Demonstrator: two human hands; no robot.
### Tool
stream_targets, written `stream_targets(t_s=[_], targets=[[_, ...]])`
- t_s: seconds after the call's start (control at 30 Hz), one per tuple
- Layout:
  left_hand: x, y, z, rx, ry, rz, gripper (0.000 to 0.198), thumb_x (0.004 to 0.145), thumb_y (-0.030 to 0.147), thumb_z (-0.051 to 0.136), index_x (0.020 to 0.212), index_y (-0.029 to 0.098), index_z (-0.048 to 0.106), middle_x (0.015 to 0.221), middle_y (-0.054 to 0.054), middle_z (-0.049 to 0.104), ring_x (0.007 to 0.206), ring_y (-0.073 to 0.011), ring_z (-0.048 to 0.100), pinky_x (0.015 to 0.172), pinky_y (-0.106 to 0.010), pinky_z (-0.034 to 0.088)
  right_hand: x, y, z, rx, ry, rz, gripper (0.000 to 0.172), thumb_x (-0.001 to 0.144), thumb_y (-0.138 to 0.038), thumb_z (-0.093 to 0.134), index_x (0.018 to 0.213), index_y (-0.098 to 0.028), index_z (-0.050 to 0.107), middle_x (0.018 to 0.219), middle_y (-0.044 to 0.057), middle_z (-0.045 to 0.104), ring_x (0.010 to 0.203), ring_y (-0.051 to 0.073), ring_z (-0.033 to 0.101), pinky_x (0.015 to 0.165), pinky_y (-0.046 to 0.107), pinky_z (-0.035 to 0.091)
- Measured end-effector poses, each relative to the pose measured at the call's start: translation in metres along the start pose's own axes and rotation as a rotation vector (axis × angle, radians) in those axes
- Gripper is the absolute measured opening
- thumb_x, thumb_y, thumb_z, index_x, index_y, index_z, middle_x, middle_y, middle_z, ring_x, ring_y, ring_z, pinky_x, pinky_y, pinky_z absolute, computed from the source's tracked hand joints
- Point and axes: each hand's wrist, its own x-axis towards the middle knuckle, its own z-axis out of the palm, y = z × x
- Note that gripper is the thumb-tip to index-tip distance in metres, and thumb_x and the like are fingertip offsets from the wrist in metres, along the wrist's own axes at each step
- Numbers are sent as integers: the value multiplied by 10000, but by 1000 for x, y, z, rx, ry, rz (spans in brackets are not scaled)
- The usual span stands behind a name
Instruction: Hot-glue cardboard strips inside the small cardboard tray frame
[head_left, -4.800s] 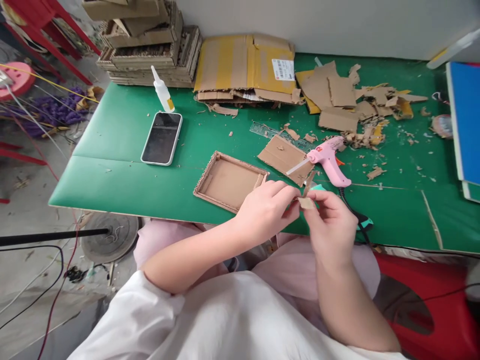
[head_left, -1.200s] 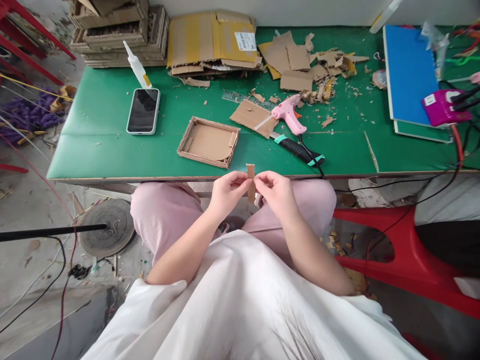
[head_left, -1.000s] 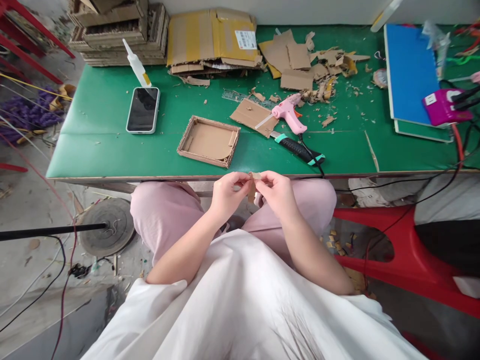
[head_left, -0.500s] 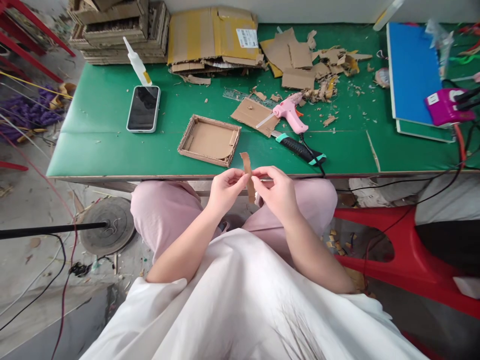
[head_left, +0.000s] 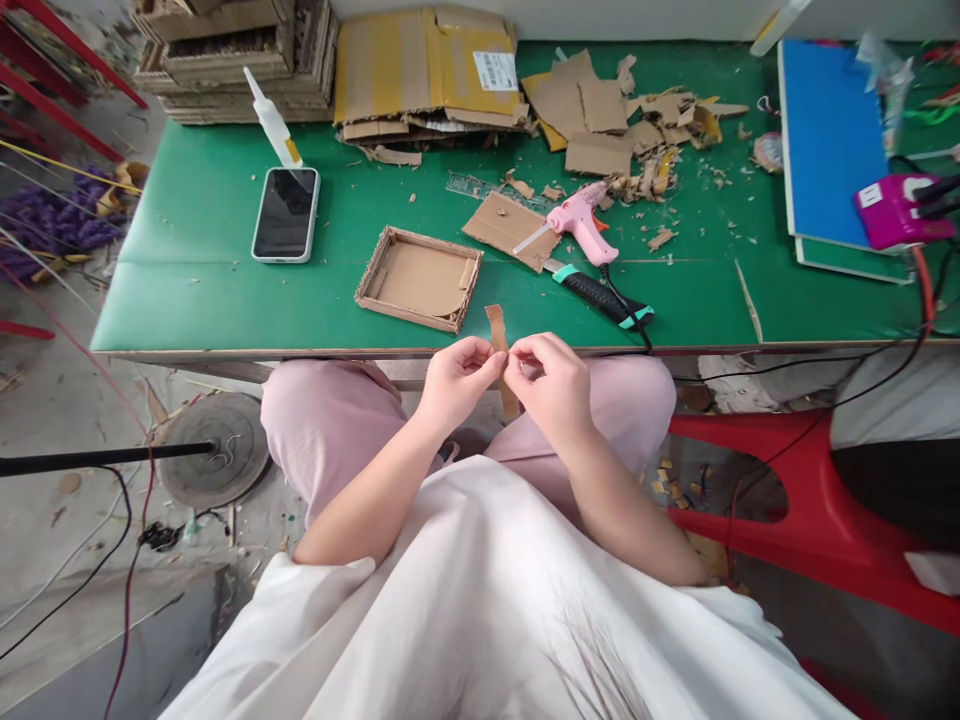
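Observation:
A narrow brown cardboard strip (head_left: 496,324) is held upright over my lap, just off the table's front edge. My left hand (head_left: 463,378) pinches it from the left, thumb and forefinger closed on its middle. From the right, my right hand (head_left: 550,385) closes its fingertips on the same strip, and the two hands' fingertips touch or nearly touch. Beyond the hands lies a shallow cardboard tray (head_left: 420,278) with raw corrugated rims. A pink glue gun (head_left: 581,222) rests on a flat cardboard piece (head_left: 504,226), beside a black and teal utility knife (head_left: 600,296).
On the green table (head_left: 202,290) are a phone (head_left: 286,214), a white nozzle bottle (head_left: 274,125), stacked cardboard frames (head_left: 247,85), a flattened yellow-taped box (head_left: 405,75), cardboard scraps (head_left: 600,110), a blue board (head_left: 831,140) and a purple power adapter (head_left: 900,213). A red stool (head_left: 832,500) stands at right.
Both hands have shifted slightly right with the strip. The right fingers have drawn in closer to the left fingertips and curled more. The things on the table have stayed put.

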Motion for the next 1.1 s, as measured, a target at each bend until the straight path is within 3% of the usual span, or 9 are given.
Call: stream_targets(t_s=[0.17, 0.37, 0.6, 0.73, 0.97, 1.1], targets=[[-1, 6, -2, -35, 2, -32, 281, 668, 402, 702, 641, 157, 568, 584, 38, 558, 549, -68, 497, 554, -189, 436, 1, 2, -7, 277, -52, 232, 73, 783, -191, 547, 734, -206, 600, 735, 4, 649, 674, 134, 613, 594, 247, 521], [-2, 7, -2, -43, -6, -42, 286, 664, 413, 702, 662, 154, 580, 609, 30, 577, 569, -73, 522, 581, -197, 458, 3, -1, -9, 310, -118, 133, 113, 829, -236, 561, 765, -202, 647, 784, 25, 674, 724, 146, 621, 650, 278, 529], [-4, 6, 0, 77, 33, 4, 214, 684, 347, 665, 639, 161, 571, 584, 40, 549, 550, -67, 487, 548, -188, 413, 2, -3, -4, 33, -49, -4, 137, 808, -188, 510, 680, -225, 543, 696, 17, 644, 672, 153, 592, 656, 291, 494], [-3, 5, -1, 63, -22, -15, 227, 690, 356, 661, 638, 160, 559, 575, 42, 536, 536, -64, 471, 529, -186, 391, 2, 0, -4, -96, -8, -93, 138, 797, -165, 485, 683, -238, 510, 701, 25, 647, 700, 172, 590, 680, 310, 477], [-3, 6, -3, -3, -66, -63, 293, 686, 423, 685, 671, 158, 560, 620, 32, 547, 569, -74, 495, 580, -205, 442, 7, 0, -14, 86, -90, -39, 110, 853, -207, 513, 786, -220, 600, 819, 32, 690, 790, 164, 645, 723, 305, 510], [-3, 7, -3, -2, -94, -48, 301, 704, 428, 670, 666, 159, 541, 618, 38, 524, 569, -69, 476, 577, -198, 434, 6, -1, -13, 80, -49, -110, 112, 845, -184, 528, 773, -212, 610, 782, 31, 693, 759, 159, 645, 701, 298, 513]])
